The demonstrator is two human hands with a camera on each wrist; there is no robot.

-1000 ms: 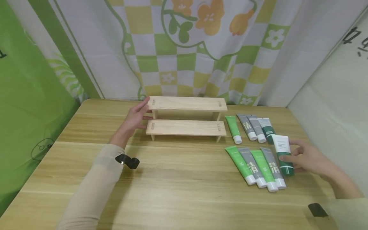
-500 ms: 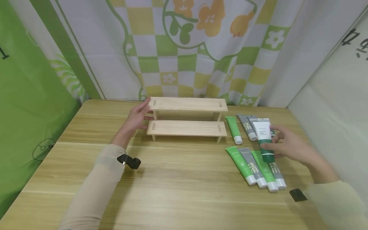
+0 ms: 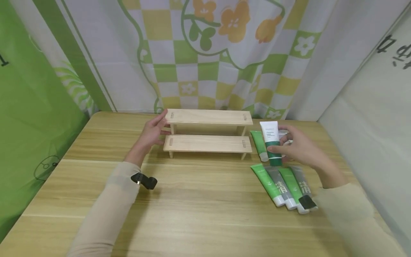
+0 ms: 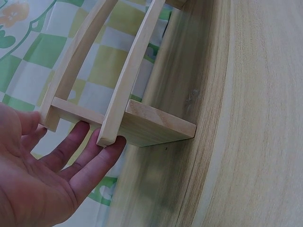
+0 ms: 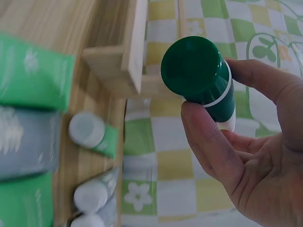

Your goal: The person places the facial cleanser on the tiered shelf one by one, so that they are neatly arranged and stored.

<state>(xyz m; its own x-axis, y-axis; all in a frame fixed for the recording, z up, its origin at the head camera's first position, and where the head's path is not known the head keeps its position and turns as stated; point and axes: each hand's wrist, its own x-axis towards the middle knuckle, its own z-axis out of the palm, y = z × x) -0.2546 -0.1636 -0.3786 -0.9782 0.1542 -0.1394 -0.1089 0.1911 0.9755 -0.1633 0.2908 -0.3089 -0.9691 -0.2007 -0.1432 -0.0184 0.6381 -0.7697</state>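
Observation:
A two-tier wooden shelf (image 3: 207,143) stands on the table near the curtain. My left hand (image 3: 151,131) holds its left end; in the left wrist view the thumb is at one board's end and the fingertips touch the leg and the other board's end. My right hand (image 3: 297,146) grips a white and green squeeze tube (image 3: 270,137), raised with its green cap (image 5: 189,66) downward, just right of the shelf. Behind it, a light green tube (image 3: 258,141) lies beside the shelf. The other back-row tubes are mostly hidden by my right hand in the head view.
In front lies a row of overlapping tubes, among them a green tube (image 3: 266,182) and a grey tube (image 3: 282,189) with white caps. A checked curtain (image 3: 208,71) hangs behind the wooden table (image 3: 179,214). A white wall (image 3: 379,117) closes the right side.
My right hand has carried the white and green tube leftward and back, from beside the front row to near the shelf's right end. My left hand stays on the shelf.

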